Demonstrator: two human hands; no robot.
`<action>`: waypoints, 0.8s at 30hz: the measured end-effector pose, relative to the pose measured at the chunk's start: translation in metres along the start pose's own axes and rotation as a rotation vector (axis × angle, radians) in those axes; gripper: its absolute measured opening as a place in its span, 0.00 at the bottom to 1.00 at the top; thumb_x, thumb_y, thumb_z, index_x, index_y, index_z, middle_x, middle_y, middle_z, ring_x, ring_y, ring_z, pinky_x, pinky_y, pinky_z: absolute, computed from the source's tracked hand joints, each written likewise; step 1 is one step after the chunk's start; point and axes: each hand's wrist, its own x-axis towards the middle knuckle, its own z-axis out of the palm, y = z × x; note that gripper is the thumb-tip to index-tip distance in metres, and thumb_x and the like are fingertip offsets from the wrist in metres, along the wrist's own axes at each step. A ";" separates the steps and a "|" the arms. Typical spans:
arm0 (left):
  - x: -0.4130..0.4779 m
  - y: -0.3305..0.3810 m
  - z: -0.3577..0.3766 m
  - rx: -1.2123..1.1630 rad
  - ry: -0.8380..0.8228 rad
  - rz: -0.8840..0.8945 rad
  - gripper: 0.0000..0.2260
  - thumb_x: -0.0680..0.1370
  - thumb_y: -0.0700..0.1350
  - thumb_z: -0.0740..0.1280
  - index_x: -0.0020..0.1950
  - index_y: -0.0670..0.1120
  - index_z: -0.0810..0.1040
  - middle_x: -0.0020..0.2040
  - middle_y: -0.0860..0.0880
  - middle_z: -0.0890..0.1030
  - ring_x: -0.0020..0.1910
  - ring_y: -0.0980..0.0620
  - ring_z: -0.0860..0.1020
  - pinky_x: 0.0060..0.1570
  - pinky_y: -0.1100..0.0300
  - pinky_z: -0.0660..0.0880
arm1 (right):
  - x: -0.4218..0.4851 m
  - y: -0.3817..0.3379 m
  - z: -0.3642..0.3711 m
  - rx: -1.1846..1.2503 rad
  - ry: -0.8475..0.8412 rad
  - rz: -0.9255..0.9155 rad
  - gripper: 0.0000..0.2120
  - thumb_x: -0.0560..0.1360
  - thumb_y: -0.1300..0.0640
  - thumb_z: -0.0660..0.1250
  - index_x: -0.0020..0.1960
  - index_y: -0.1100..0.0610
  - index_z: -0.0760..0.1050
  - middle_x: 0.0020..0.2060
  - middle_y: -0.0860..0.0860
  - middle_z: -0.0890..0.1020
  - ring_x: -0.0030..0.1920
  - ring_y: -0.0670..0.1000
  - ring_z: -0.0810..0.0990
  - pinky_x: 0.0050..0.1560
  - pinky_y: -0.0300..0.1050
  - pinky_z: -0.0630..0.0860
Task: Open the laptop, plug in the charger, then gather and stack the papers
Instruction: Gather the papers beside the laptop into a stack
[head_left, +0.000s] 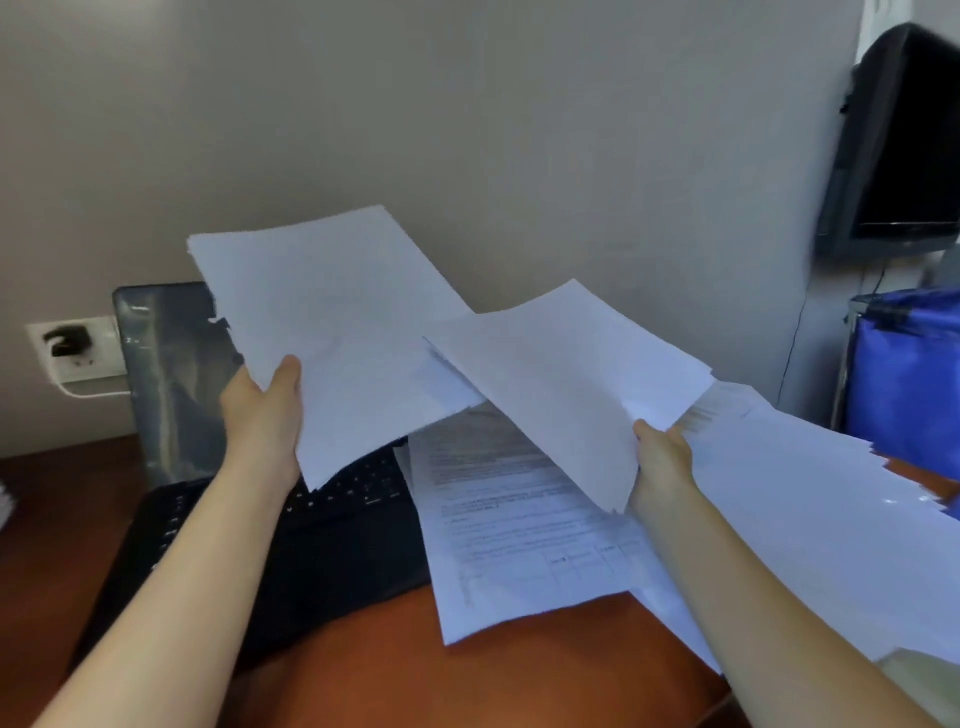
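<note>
White sheets (332, 322) raised over open laptop (322, 545), pinched by L hand (265, 410), thumb on top, fingers hidden under. R hand (665, 457) grips 2nd bunch (566, 384), overlapping 1st. More printed pages (519, 545) lie on brown surface (467, 675) right of laptop. Charger (65, 343) in wall socket (106, 332) at left.

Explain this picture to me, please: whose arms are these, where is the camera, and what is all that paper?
There is no machine here. A person wears a camera on the head, so you look down along their own bare arms. The left hand holds one bundle of white sheets and the right hand holds a second bundle, both lifted above a brown desk. On the desk stands an open black laptop, with printed pages lying at its right and more loose sheets beyond. A black plug sits in a wall socket.
</note>
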 end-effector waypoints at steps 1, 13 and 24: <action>-0.002 0.001 0.001 0.042 -0.051 0.005 0.14 0.80 0.41 0.62 0.66 0.45 0.73 0.58 0.52 0.78 0.55 0.53 0.78 0.58 0.58 0.74 | -0.003 -0.001 0.002 -0.008 -0.012 -0.011 0.16 0.79 0.67 0.57 0.64 0.59 0.72 0.47 0.53 0.78 0.37 0.49 0.76 0.26 0.34 0.76; -0.022 -0.028 0.014 0.444 -0.686 -0.455 0.10 0.78 0.44 0.66 0.50 0.40 0.82 0.50 0.39 0.83 0.45 0.44 0.81 0.45 0.55 0.76 | -0.008 -0.005 0.009 -0.654 -0.373 -0.256 0.10 0.79 0.64 0.58 0.54 0.55 0.76 0.46 0.48 0.81 0.46 0.50 0.80 0.41 0.38 0.74; -0.020 -0.047 0.016 0.715 -0.621 -0.127 0.06 0.78 0.39 0.63 0.50 0.44 0.80 0.44 0.50 0.83 0.40 0.53 0.81 0.35 0.62 0.73 | 0.008 0.031 0.015 -1.467 -0.547 -0.503 0.12 0.78 0.55 0.59 0.58 0.59 0.74 0.54 0.56 0.77 0.58 0.59 0.74 0.53 0.47 0.73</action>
